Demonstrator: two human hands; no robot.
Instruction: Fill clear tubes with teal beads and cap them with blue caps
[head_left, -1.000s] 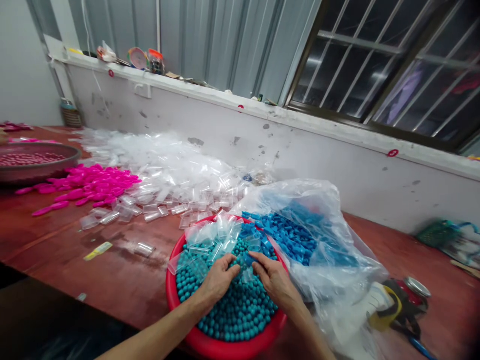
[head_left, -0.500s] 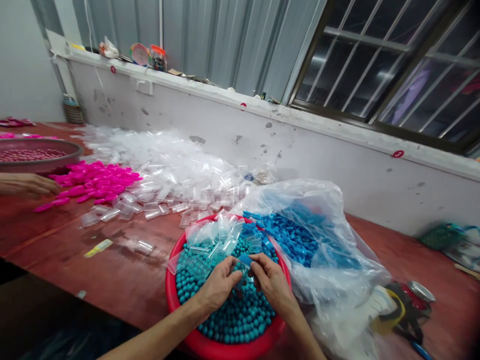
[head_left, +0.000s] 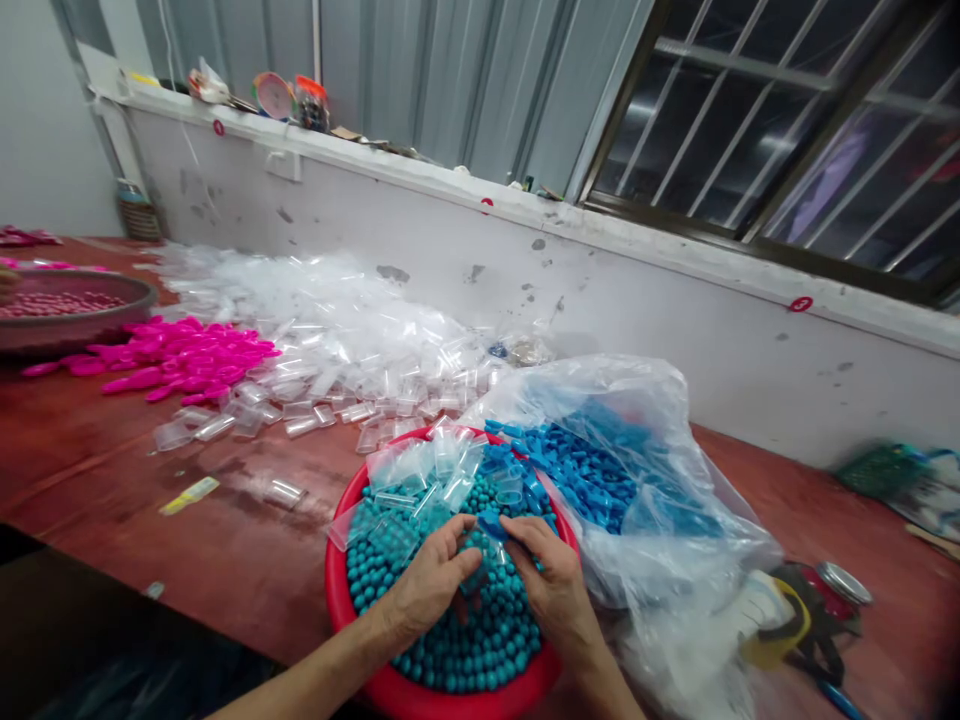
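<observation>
Over a red basin (head_left: 341, 600) full of teal balls (head_left: 469, 655), my two hands meet, with fingers closed. My right hand (head_left: 551, 575) pinches a blue plastic piece (head_left: 493, 525) between thumb and fingertips. My left hand (head_left: 435, 575) curls around a clear plastic case, mostly hidden by the fingers, just below and beside the blue piece. Whether the two parts are joined cannot be made out. Clear plastic cases (head_left: 446, 460) and some blue pieces lie on the balls at the basin's far side.
Right of the basin, a clear bag (head_left: 660, 400) holds many blue pieces (head_left: 592, 480). Clear cases (head_left: 337, 330) are heaped along the wall. Pink pieces (head_left: 187, 355) and a bowl of pink balls (head_left: 82, 320) sit left, where another person's hand shows. A yellow-handled tool (head_left: 189, 495) lies nearby.
The blue piece has tilted slightly between my hands, which stay over the basin. The other person's hand has moved from the pink pieces to the bowl.
</observation>
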